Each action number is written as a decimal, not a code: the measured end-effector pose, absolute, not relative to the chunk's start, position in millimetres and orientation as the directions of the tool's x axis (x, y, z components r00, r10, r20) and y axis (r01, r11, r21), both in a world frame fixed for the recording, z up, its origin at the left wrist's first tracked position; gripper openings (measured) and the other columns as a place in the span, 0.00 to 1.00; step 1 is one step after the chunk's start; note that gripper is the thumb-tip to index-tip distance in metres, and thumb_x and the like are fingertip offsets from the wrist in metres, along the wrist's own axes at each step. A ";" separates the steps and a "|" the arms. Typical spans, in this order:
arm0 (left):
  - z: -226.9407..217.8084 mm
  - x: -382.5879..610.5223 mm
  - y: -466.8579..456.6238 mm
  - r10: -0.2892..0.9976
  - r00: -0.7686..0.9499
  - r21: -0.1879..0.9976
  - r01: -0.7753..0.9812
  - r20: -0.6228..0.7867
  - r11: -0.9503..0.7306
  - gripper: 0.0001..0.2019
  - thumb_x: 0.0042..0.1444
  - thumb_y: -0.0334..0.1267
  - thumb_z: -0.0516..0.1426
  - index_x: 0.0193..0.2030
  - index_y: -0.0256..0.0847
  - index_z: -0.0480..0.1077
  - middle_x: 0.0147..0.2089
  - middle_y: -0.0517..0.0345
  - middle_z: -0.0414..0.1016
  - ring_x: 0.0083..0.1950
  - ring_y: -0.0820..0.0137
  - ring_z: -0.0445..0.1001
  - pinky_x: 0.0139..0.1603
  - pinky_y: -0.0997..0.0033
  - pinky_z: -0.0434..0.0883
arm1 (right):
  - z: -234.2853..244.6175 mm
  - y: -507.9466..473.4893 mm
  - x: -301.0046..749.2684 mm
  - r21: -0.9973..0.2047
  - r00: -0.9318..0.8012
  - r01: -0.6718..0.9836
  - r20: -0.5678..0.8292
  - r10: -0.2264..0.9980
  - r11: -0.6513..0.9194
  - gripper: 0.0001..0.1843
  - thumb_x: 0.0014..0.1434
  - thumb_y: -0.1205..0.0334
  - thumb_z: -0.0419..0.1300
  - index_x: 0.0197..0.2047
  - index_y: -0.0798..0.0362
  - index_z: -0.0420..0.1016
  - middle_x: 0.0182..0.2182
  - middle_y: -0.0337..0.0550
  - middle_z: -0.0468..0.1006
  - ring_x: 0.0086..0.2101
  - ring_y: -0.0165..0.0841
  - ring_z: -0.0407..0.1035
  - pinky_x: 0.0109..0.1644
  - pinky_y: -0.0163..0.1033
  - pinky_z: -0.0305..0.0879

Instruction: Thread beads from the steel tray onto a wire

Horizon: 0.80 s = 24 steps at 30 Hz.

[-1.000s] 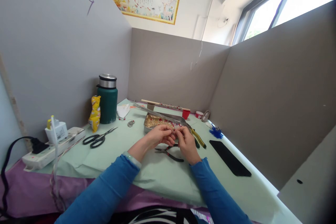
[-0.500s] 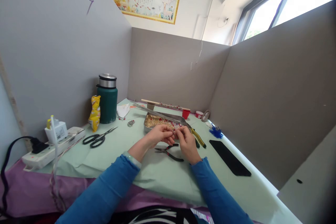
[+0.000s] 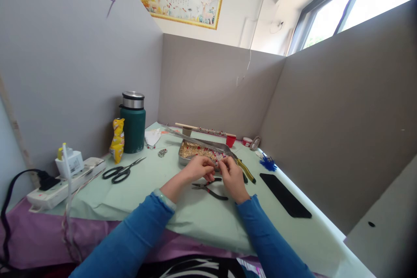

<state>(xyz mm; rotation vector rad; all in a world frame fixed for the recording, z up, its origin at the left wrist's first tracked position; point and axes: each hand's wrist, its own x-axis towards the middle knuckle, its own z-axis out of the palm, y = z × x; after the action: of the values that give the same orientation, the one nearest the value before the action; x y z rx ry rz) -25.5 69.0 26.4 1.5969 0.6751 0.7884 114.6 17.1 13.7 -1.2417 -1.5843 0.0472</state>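
My left hand [image 3: 198, 168] and my right hand [image 3: 232, 174] meet fingertip to fingertip just in front of a metal tray [image 3: 183, 157] filled with small gold and red beads. Both pinch something tiny between them; it is too small to make out. A pair of black-handled pliers [image 3: 208, 189] lies on the pale green mat [image 3: 182, 213] right under my hands. Yellow-handled pliers [image 3: 245, 171] lie just right of my right hand.
Black scissors [image 3: 121, 172] lie left on the mat. A green flask [image 3: 133, 123] and a yellow packet [image 3: 117, 140] stand by the left partition, a white power strip [image 3: 55, 186] nearer me. A black pad [image 3: 285, 196], a blue tuft [image 3: 268, 165] and a red cup [image 3: 230, 140] sit right.
Both hands have stayed in nearly the same spot; the fingers shifted slightly and dropped a little toward the mat while working the small piece.
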 end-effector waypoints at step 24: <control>25.2 -30.0 73.3 0.798 0.602 0.998 -0.062 0.033 0.006 0.08 0.46 0.35 0.60 0.27 0.33 0.65 0.24 0.54 0.73 0.22 0.72 0.72 0.24 0.70 0.71 | 16.0 16.0 115.5 -0.499 0.208 0.763 0.791 0.575 0.410 0.11 0.60 0.55 0.49 0.37 0.53 0.68 0.32 0.45 0.74 0.34 0.35 0.66 0.40 0.40 0.61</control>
<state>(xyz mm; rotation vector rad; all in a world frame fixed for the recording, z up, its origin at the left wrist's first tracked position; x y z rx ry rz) -30.0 73.3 25.2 1.4140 0.6741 0.7593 115.5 16.0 16.0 -1.2631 -1.4683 -0.1968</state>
